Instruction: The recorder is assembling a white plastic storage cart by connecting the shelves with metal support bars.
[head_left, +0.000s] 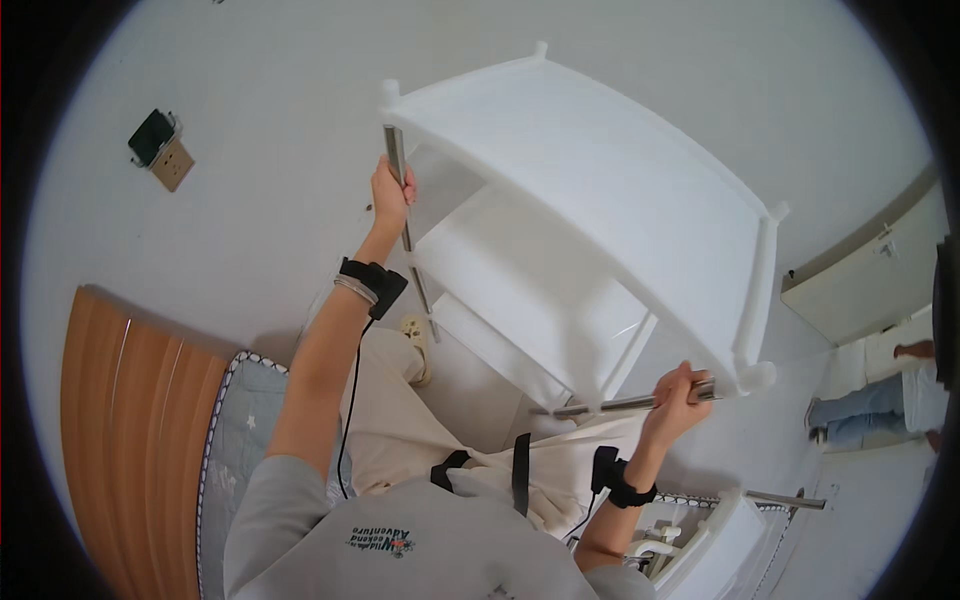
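Observation:
A white tiered shelf rack (620, 190) stands in front of me, its top shelf edged by a raised rim with knobs at the corners. Lower white shelves (510, 270) show beneath it, and silvery metal tubes form its legs. My left hand (393, 190) is closed around the upper part of the left metal tube (393, 143), just below a corner of the top shelf. Near the opposite close corner, my right hand (677, 403) wraps around the right metal tube (628, 404). Both forearms wear black wrist straps with small devices.
A slatted wooden panel (140, 430) and grey padded bedding with dark-and-white trim (245, 425) lie at lower left. Another white shelf piece (715, 555) with a metal tube and white fittings sits at lower right. A wall socket (173, 165) is upper left. Another person (870, 405) is at far right, near a pale door (865, 285).

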